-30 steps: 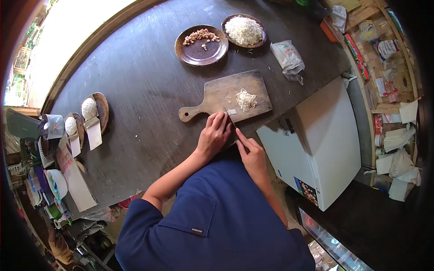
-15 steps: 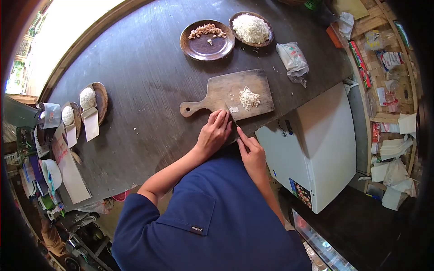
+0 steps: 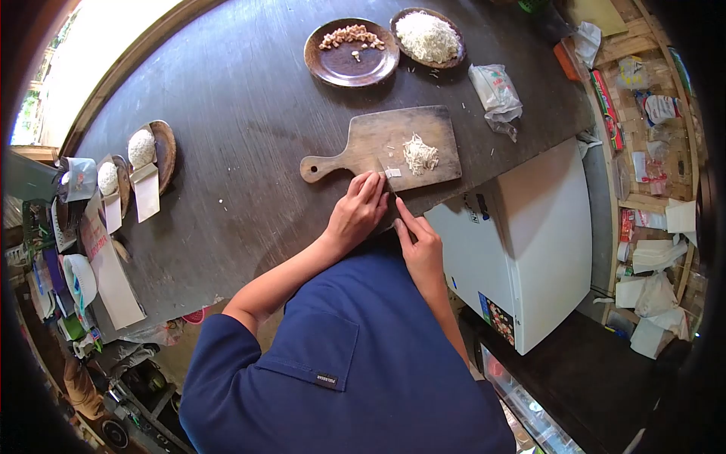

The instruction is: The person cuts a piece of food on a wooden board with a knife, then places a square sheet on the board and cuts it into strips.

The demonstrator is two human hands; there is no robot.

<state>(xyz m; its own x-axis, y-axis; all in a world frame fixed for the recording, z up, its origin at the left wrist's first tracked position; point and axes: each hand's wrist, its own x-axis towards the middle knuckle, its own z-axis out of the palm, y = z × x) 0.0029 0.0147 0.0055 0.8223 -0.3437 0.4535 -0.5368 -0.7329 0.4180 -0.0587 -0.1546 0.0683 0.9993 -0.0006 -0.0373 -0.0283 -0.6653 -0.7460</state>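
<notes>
On the dark table lies a wooden cutting board [image 3: 364, 140] with its handle to the left. My left hand [image 3: 357, 208] is at the board's near edge, fingers bent together against a small white piece [image 3: 392, 172]. My right hand [image 3: 420, 246] holds a knife [image 3: 389, 186], its thin blade standing beside the left fingertips and the white piece. The knife's handle is mostly hidden in the hand. To the right of the blade sits a small pile of pale thin strips [image 3: 420, 154] on the board.
Beyond the board are a brown plate [image 3: 352, 73] with small brown pieces, a bowl of white shreds [image 3: 428, 38] and a plastic packet [image 3: 495, 94]. Two dishes with white mounds [image 3: 141, 148] stand at the left. A white refrigerator [image 3: 529, 242] adjoins the table's right edge.
The camera view has shifted slightly, so the board and plates appear a little higher. Both hands remain at the board's near edge, with the knife still at the white piece.
</notes>
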